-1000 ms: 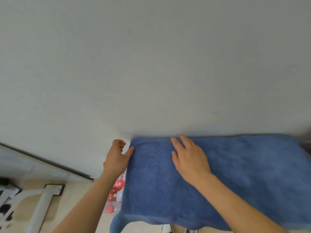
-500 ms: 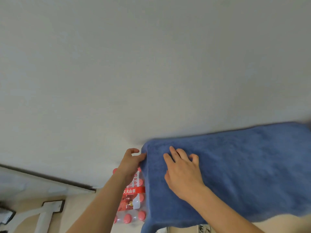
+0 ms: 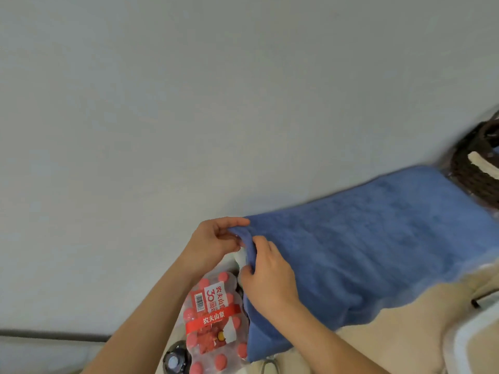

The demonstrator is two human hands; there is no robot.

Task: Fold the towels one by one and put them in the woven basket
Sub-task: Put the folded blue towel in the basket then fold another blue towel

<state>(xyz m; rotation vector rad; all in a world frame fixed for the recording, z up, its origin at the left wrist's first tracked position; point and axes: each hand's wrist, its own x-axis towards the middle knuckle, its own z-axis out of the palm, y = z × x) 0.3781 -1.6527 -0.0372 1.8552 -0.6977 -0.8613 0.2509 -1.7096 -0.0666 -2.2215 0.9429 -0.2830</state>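
A blue towel (image 3: 364, 247) lies spread across a surface from the centre to the right, its near edge hanging down. My left hand (image 3: 213, 242) pinches the towel's left far corner between thumb and fingers. My right hand (image 3: 266, 276) grips the towel's left edge just below that corner, fingers curled into the cloth. The dark woven basket (image 3: 475, 168) sits at the far right edge, beyond the towel's right end, with something pale inside it; much of it is cut off.
A plain grey wall fills most of the view. A shrink-wrapped pack of red-capped water bottles (image 3: 213, 319) stands on the floor below my hands, with a dark round object (image 3: 174, 360) beside it. A white frame (image 3: 469, 344) is at the lower right.
The view has swung left, so the towel shifted right and the basket appeared. My right hand went from lying flat on the towel to gripping its left edge; my left hand now pinches the corner.
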